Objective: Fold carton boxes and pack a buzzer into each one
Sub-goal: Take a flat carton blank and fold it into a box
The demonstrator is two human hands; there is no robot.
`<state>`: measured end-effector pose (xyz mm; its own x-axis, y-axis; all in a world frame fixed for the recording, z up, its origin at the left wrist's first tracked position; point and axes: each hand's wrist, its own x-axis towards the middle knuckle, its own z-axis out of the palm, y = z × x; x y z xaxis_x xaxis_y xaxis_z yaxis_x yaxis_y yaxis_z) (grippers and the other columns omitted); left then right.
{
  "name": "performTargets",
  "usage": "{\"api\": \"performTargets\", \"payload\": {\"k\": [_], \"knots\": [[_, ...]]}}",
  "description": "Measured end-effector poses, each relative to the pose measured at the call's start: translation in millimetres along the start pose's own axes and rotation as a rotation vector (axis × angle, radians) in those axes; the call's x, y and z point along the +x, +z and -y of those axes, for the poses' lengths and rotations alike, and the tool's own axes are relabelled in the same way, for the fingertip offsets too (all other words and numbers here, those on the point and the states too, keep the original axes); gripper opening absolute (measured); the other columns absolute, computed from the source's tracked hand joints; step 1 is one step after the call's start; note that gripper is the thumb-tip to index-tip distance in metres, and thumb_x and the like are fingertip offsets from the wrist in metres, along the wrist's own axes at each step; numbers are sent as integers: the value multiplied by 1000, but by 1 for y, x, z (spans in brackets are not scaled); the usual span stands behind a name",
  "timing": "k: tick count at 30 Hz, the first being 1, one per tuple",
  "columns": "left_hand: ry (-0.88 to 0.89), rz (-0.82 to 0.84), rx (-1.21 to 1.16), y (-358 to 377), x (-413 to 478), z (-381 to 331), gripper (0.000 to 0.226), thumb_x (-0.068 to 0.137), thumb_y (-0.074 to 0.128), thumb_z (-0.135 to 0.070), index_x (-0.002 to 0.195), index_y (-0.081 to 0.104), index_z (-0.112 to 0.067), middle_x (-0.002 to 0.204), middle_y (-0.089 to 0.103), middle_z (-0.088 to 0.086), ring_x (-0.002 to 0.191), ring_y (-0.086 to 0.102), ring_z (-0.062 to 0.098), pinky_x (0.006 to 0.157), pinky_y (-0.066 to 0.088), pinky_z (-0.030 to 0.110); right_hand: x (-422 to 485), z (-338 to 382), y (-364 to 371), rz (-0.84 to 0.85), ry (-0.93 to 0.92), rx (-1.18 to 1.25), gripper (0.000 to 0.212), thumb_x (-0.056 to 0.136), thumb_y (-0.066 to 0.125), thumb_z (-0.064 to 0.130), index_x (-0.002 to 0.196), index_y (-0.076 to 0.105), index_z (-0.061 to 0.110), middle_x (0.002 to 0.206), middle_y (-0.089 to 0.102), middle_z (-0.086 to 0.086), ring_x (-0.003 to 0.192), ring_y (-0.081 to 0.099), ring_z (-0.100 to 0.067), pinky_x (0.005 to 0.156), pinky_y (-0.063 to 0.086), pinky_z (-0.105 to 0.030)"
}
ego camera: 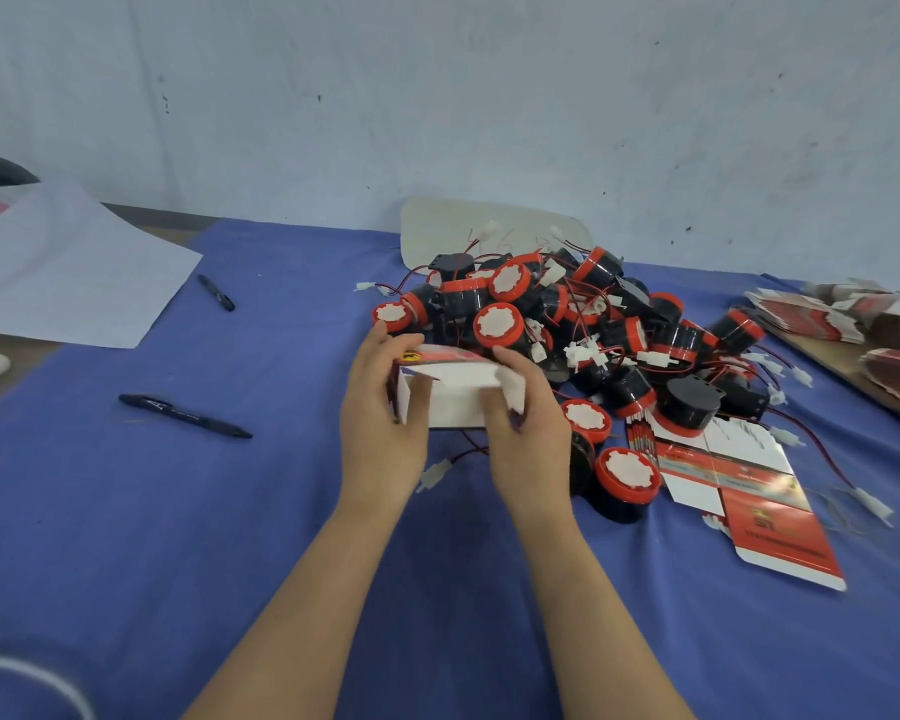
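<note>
White-and-red carton box (453, 394) being held above the blue tablecloth (204, 537).
Head view: the left hand (380, 413) and right hand (528, 433) are gripping its two ends, fingers curled round it, just in front of the heap of black-and-red round buzzers (583, 324); flat printed carton blanks (759, 506) are lying to the right.

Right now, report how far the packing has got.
Done: no finished box shows. In hand: the left hand and right hand hold one carton, an end flap open. Left: the buzzer pile and the flat cartons beside it.
</note>
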<state>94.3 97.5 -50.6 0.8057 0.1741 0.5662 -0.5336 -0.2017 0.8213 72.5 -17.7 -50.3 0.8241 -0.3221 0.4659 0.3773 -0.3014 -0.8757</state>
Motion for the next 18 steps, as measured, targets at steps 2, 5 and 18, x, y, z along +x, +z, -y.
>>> {"api": "performTargets", "payload": {"k": [2, 5, 18], "knots": [[6, 3, 65, 1, -1, 1, 28, 97, 47, -7, 118, 60, -20, 139, 41, -12, 127, 34, -8, 95, 27, -1, -3, 0, 2, 15, -63, 1, 43, 95, 55, 16, 131, 47, 38, 109, 62, 27, 99, 57, 8, 79, 43, -6], [-67, -9, 62, -2, 2, 5, 26, 100, 46, -11, 122, 59, -15, 142, 46, -2, 130, 40, 4, 106, 34, 15, -7, 5, 10, 235, -65, 149, 46, 93, 48, 42, 135, 31, 45, 141, 43, 22, 131, 40, 4, 105, 36, -18], [39, 324, -1, 6, -7, -1, 63, 90, 62, -27, 139, 26, -42, 156, 24, -9, 143, 22, 4, 111, 28, 17, 3, -7, 2, -43, 123, 100, 25, 97, 53, 18, 112, 56, 37, 97, 67, 16, 93, 65, -9, 78, 55, -26]]}}
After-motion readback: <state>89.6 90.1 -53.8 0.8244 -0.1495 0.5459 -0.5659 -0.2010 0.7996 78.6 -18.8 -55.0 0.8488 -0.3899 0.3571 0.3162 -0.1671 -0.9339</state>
